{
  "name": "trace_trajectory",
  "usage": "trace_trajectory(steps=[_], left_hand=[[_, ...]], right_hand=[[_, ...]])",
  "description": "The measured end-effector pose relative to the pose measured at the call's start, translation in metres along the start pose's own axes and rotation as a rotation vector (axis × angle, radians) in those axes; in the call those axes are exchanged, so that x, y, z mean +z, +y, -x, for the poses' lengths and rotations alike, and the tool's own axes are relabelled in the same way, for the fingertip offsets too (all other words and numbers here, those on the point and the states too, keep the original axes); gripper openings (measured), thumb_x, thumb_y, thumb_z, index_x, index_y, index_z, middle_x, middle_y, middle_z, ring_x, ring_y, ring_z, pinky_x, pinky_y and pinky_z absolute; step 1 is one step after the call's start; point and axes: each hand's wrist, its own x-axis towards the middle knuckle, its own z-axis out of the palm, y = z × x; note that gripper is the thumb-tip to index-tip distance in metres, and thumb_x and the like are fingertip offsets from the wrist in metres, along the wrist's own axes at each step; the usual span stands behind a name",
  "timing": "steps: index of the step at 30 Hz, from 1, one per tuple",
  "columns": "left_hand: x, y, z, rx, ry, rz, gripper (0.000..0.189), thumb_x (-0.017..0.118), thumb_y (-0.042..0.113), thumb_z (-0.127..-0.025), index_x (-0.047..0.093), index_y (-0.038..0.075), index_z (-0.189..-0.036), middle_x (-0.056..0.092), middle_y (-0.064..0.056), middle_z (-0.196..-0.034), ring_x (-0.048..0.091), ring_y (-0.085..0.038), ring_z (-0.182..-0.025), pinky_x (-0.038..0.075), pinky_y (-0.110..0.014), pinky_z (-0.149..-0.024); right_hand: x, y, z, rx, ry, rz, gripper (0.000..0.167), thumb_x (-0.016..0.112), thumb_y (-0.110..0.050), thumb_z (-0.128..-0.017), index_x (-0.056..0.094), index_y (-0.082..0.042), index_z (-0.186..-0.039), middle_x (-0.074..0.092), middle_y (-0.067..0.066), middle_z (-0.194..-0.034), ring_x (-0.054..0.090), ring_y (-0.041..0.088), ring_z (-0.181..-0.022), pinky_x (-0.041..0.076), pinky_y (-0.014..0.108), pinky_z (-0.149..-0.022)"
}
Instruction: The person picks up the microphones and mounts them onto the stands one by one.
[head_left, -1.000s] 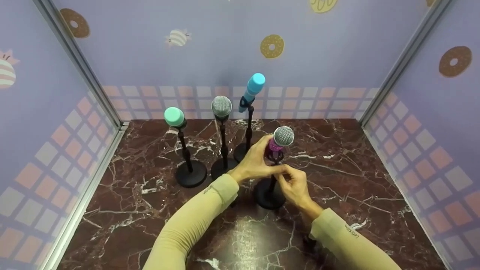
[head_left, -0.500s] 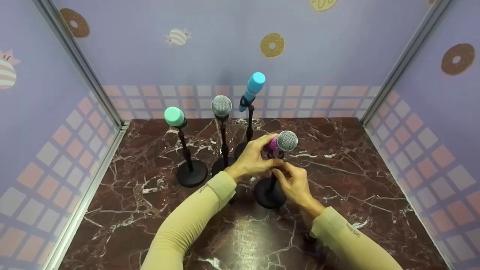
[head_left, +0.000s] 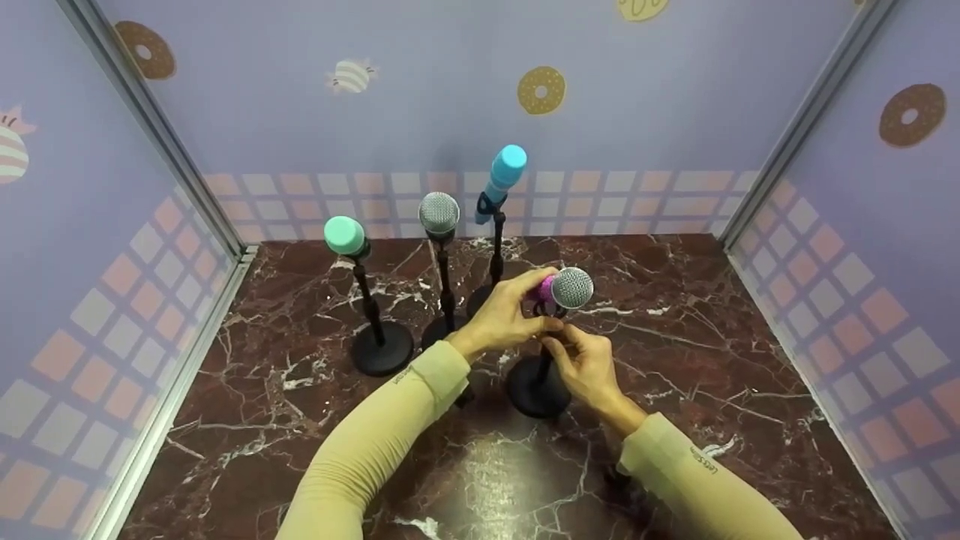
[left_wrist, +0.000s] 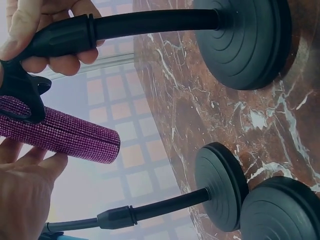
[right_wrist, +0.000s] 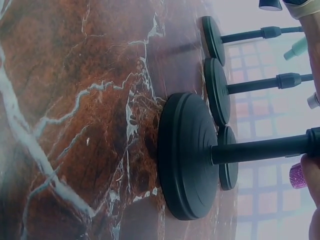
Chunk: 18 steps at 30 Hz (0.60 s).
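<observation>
A pink rhinestone microphone (left_wrist: 80, 135) with a silver mesh head (head_left: 572, 288) sits tilted in the black clip (left_wrist: 35, 102) of a desk stand. My left hand (head_left: 499, 319) holds the microphone, its fingers along the sparkling handle. Just below the clip, my right hand (head_left: 589, 364) grips the upper part of the microphone stand (right_wrist: 260, 148); its fingers (left_wrist: 65, 62) wrap the stand's collar in the left wrist view. The stand's round black base (head_left: 538, 386) rests on the table. Part of the handle is hidden behind my left hand in the head view.
Three more stands hold a mint-capped microphone (head_left: 346, 236), a silver-headed microphone (head_left: 439, 214) and a blue microphone (head_left: 506, 172), left of and behind my hands. A brown marbled table (head_left: 712, 330) lies below, enclosed by patterned purple walls (head_left: 637, 97).
The pink microphone has tipped, its mesh head dropping lower and slightly toward the right. My left hand has shifted slightly with it; my right hand stays at the stand.
</observation>
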Motion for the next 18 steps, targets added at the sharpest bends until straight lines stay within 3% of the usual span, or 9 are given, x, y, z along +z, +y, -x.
trace_trajectory(steps=[7,13,18], left_hand=[[-0.0009,-0.0005,0.0003,0.013,0.004,-0.02,0.083,0.096,0.021,-0.089,0.057,-0.001,-0.159,0.071,-0.021,-0.15,0.074,-0.036,-0.135,0.06,-0.05,-0.118],[-0.0002,0.0006,0.0005,0.045,0.013,-0.13,0.083,0.093,0.027,-0.092,0.054,0.0,-0.161,0.068,-0.018,-0.15,0.07,-0.031,-0.138,0.054,-0.044,-0.126],[0.0012,-0.0006,0.0003,0.06,0.018,-0.184,0.083,0.092,0.032,-0.093,0.053,0.002,-0.161,0.068,-0.016,-0.148,0.07,-0.029,-0.136,0.053,-0.041,-0.127]], right_hand=[[-0.0019,0.0011,-0.0002,-0.006,-0.02,0.006,0.013,0.084,0.005,-0.091,0.078,-0.005,-0.086,0.081,0.005,-0.071,0.061,-0.005,-0.065,0.053,0.015,-0.056],[-0.0021,0.0037,-0.0005,0.01,-0.017,0.013,0.012,0.084,0.007,-0.089,0.082,-0.005,-0.09,0.084,0.007,-0.077,0.07,-0.003,-0.07,0.055,0.016,-0.058],[-0.0029,0.004,-0.0012,-0.005,0.013,0.004,0.015,0.086,0.01,-0.084,0.082,-0.004,-0.086,0.081,0.009,-0.07,0.059,-0.008,-0.063,0.047,0.016,-0.051]])
